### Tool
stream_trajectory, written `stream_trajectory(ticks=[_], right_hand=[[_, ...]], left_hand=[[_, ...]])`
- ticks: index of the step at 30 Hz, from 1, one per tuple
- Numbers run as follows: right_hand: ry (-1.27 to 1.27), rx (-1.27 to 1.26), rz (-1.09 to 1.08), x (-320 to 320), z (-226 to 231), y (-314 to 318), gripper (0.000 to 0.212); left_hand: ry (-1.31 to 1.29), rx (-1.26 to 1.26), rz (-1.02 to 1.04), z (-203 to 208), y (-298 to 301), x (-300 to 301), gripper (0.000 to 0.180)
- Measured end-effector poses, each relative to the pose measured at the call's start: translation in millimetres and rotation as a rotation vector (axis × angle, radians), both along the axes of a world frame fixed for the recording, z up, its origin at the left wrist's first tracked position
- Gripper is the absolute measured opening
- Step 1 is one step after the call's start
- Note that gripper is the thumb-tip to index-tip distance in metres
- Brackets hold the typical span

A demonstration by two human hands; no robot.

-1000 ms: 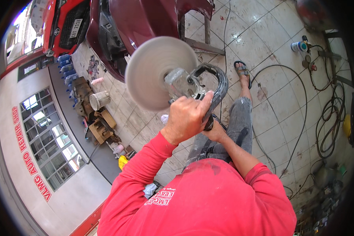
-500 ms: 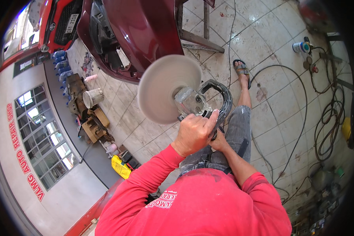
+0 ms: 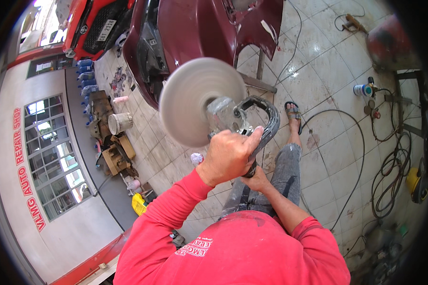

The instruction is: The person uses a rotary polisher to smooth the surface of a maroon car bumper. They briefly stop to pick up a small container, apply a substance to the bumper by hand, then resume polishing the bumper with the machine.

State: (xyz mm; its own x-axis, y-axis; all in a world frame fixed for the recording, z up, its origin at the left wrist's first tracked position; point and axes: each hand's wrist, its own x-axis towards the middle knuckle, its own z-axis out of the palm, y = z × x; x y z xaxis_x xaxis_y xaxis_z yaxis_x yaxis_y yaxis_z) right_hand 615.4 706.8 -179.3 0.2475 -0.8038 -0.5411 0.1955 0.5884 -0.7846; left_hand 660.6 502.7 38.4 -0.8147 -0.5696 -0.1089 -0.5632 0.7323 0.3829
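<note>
A polisher [image 3: 219, 114] with a large round pale pad [image 3: 181, 102] is held out in front of me. The pad looks smeared, as if spinning. My left hand [image 3: 230, 154] is closed on the machine near its head, below the black loop handle [image 3: 271, 118]; exactly what the fingers wrap is hidden. Further back, my right hand [image 3: 257, 179] grips the polisher's rear end, partly covered by the left hand. Beyond the pad is a glossy dark red car bumper [image 3: 190, 33], its edge overlapped by the pad in the picture; contact cannot be told.
A stand [image 3: 257, 81] supports the bumper. Cables [image 3: 361, 137] cross the tiled floor on the right, with a coiled hose [image 3: 390, 175]. At left are a white bucket [image 3: 120, 122], cardboard boxes [image 3: 119, 154] and water bottles [image 3: 86, 76]. A red car [image 3: 97, 28] stands far left.
The view has shifted, so the bumper shows further right and more of it appears. Both hands keep their hold on the polisher, and the pad remains blurred.
</note>
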Motion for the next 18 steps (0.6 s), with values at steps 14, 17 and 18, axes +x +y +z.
stream_trajectory(ticks=[14, 17, 18], right_hand=[[-0.051, -0.101, -0.091, -75, 101, -197, 0.009], [-0.014, -0.140, -0.106, -76, 97, -202, 0.016], [0.051, -0.154, -0.112, -77, 99, -196, 0.019]], left_hand=[[0.061, 0.001, 0.141, 98, -198, -80, 0.047], [0.147, 0.058, 0.174, 98, -203, -77, 0.048], [0.164, 0.082, 0.191, 95, -194, -70, 0.048]])
